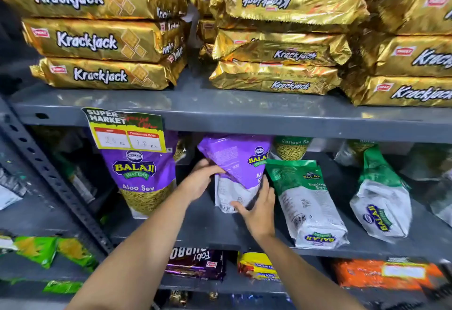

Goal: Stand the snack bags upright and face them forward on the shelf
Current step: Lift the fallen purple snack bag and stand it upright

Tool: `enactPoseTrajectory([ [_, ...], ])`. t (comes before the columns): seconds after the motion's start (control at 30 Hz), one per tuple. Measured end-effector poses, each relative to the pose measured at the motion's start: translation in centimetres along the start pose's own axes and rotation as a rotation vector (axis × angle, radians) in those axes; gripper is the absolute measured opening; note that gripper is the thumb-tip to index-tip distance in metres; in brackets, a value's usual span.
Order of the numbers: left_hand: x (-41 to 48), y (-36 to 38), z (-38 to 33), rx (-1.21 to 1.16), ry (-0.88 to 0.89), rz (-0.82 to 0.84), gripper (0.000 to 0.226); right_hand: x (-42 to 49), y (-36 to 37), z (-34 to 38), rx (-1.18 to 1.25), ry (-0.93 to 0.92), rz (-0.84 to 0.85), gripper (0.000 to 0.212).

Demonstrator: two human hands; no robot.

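On the middle grey shelf (195, 216) a purple Balaji Aloo Sev bag (141, 177) stands upright, front forward, at the left. In the centre a second purple bag (234, 168) shows its back and is bent over at the top. My left hand (200, 180) grips its left edge and my right hand (259, 209) holds its lower right corner. To the right, a green Ratlami Sev bag (305, 202) leans back-side out, upside down. Another green bag (381, 202) lies tilted further right.
Gold Krackjack packs (97, 38) are stacked on the shelf above. A price tag (127, 128) hangs from that shelf's front edge. More Ratlami Sev bags (291, 148) stand at the back. Biscuit and noodle packs (259, 265) fill the lower shelf. A perforated upright (49, 177) slants at left.
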State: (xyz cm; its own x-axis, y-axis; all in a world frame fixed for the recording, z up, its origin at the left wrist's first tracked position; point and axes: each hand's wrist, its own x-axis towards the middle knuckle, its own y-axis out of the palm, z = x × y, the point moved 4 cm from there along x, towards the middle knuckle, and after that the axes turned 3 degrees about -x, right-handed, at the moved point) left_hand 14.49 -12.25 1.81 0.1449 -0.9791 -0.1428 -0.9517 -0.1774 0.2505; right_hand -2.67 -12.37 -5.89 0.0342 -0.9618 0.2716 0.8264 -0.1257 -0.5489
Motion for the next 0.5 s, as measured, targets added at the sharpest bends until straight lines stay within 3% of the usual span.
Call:
enactPoseTrajectory([
  [0.2,-0.5,-0.7,-3.4,0.037,0.074,0.118,0.021,1.0,0.9,-0.6,0.055,0.08,0.007,0.12],
  [0.37,0.2,0.1,-5.2,0.049,0.298,-0.216,0.009,1.1,1.5,-1.2,0.222,0.101,0.103,0.094],
  [0.5,0.4,0.7,-5.4,0.043,0.394,-0.3,0.014,0.8,1.8,-1.1,0.223,0.113,0.103,0.097],
])
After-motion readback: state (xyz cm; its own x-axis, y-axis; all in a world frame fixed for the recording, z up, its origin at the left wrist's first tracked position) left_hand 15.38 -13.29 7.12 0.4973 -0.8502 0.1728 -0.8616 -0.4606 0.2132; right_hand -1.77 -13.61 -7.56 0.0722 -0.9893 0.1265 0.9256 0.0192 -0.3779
